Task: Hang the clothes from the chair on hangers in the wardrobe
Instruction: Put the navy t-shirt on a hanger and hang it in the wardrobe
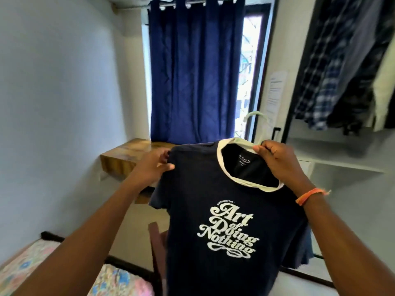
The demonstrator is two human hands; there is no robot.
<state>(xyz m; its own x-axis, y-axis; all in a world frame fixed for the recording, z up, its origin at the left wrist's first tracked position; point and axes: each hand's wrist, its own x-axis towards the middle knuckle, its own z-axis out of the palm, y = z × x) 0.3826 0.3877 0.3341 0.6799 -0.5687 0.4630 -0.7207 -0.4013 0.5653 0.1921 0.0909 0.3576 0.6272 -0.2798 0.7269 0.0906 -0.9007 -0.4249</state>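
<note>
Left hand (152, 167) grip: pinching T-shirt (215, 223) shoulder seam. Right hand (277, 161) grip: pinching white collar, hanger (254, 116) hook protruding above. Shirt body hangs below both grips.

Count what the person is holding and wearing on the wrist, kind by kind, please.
Navy T-shirts: 1
Pale green hangers: 1
Orange wristbands: 1
Total: 3
The left hand pinches the shirt's shoulder; the right hand holds the collar.
</note>
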